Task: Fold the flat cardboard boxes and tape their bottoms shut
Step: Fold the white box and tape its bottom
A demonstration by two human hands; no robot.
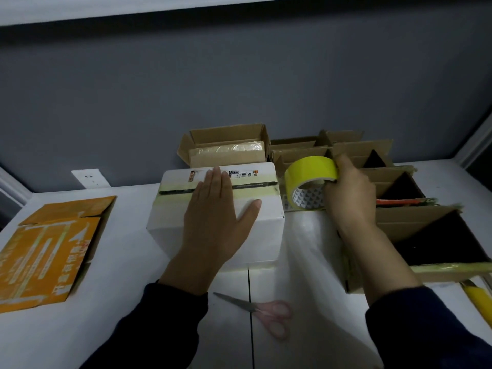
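A white cardboard box (261, 235) stands on the table with its bottom flaps up, and a strip of pale tape runs along the dark seam. My left hand (215, 209) lies flat on top of it, fingers straight, pressing over the taped seam. Just past the box's right edge, my right hand (348, 193) grips a yellow tape roll (310, 177). A flat orange box (45, 251) lies at the left of the table.
Pink-handled scissors (266, 312) lie on the white table (133, 328) in front of the box. Several open brown boxes (399, 225) stand along the right and behind (226, 145). A yellow object (479, 299) lies at the right edge. A grey wall rises behind.
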